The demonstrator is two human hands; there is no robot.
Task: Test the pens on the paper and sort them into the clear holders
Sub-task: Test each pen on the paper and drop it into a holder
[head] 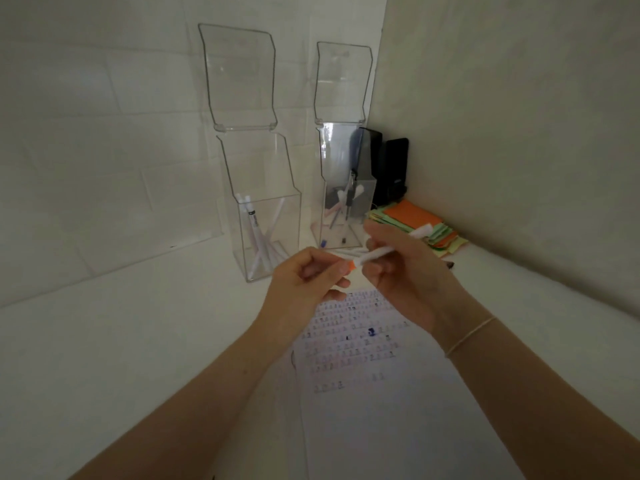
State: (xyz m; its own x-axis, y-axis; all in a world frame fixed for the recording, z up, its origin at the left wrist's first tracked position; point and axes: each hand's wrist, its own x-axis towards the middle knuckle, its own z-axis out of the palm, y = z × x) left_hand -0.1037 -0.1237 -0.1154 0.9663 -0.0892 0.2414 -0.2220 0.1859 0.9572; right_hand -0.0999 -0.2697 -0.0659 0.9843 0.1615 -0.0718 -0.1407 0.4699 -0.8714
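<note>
Fingertips (341,268) of our left hand (304,282) pinch the orange cap (352,265), right hand (401,268) grips the white pen (377,254) mid-barrel above the paper (363,341); light, stiff, probably slick, so hold near the cap joint.

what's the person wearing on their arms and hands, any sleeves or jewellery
Both forearms are bare, with no sleeves in view. The right wrist carries a thin, pale band, like a string bracelet or hair tie. The left hand and right hand show no gloves, and no rings can be made out.

Left hand (304,275) and right hand (398,268) grip white pen (377,254).
</note>
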